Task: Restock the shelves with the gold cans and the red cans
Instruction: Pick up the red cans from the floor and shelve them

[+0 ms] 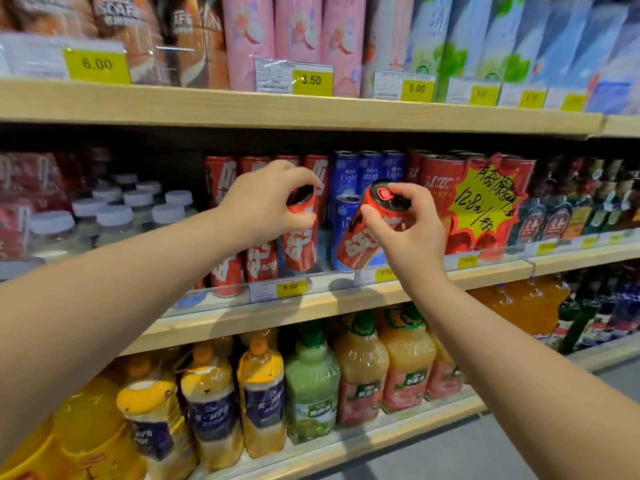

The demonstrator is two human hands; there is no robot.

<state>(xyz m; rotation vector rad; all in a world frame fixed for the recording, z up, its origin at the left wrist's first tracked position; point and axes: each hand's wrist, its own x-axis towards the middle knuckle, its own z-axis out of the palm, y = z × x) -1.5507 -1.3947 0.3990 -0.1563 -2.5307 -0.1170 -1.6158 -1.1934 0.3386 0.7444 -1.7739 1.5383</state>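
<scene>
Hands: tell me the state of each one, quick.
Left hand: grips the top of an upright red can.
Right hand: holds a tilted red can near its top.

1. My left grip (268, 202) covers much of the rim and upper side of the left red can (299, 251); I cannot tell whether its base touches the shelf (329, 303).
2. My right grip (412, 230) hides the right side of the tilted red can (360, 244), cutting its print short.
3. That can hides the lower parts of the blue cans (346, 174) behind it.
4. The price tags (530, 98) at the upper right are too blurred to read.
5. The red packs (27, 188) at the left edge are blurred and cut off.
6. The pink cans (298, 29) lose their tops to the upper edge.
7. Both my forearms run out of the picture.
</scene>
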